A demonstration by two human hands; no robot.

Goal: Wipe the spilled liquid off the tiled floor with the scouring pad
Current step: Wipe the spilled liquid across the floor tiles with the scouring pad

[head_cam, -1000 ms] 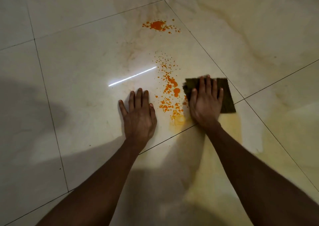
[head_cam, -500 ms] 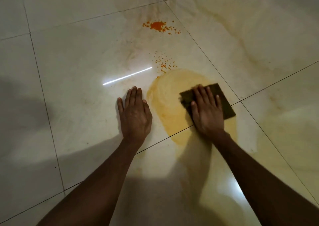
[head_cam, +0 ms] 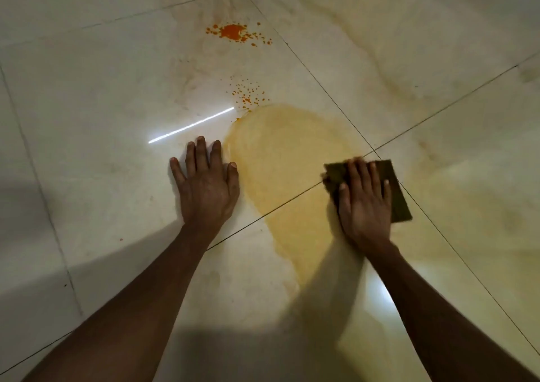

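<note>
— Left side first?
— My left hand lies flat, fingers apart, holding nothing, beside the yellow smear on the tiled floor.
— And the pad?
— The scouring pad is thin, light, floppy, I'd judge; my right hand presses it down, palm flat.

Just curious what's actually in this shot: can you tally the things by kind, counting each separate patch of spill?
Hands: 2, left hand flat on the floor, right hand pressing the pad
Scouring pad: 1
Orange splatter patches: 2, far patch, near patch
Yellow smear: 1
Total: 6
</note>
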